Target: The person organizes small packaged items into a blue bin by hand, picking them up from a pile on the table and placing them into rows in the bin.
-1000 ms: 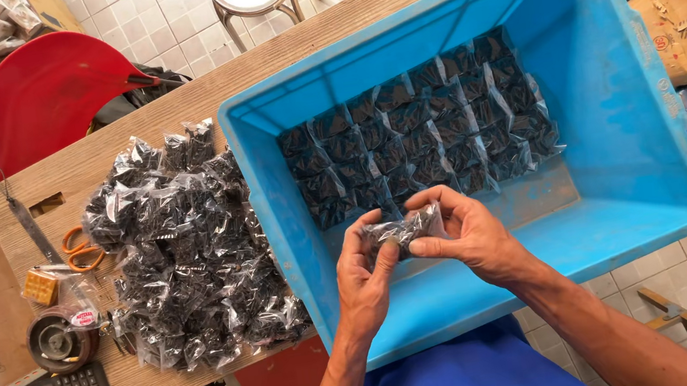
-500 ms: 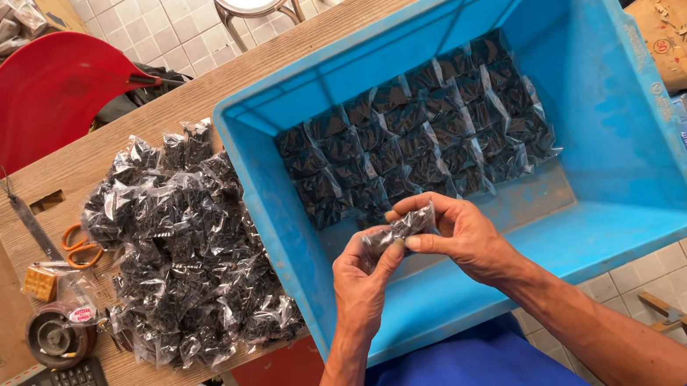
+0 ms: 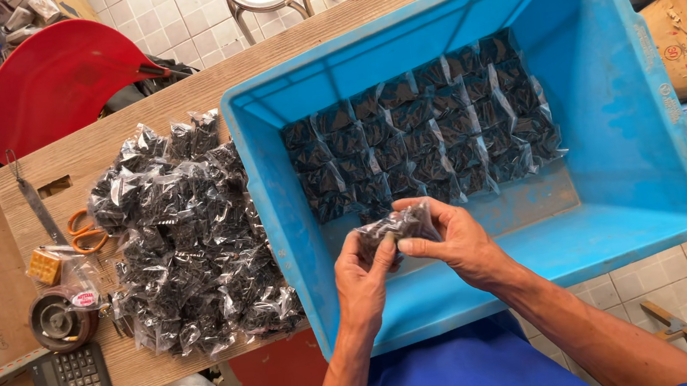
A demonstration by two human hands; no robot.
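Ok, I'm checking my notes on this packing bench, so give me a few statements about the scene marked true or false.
1. Both hands hold one small clear packet of dark pieces. True: the left hand and right hand grip the packet between them.
2. The blue crate holds no packets. False: the blue crate has rows of packets laid flat on its floor.
3. A loose pile of packets lies on the wooden table left of the crate. True: the pile sits on the wooden table.
4. The scissors have blue handles. False: the scissors have orange handles.
5. A calculator lies inside the crate. False: the calculator lies at the table's near left corner.
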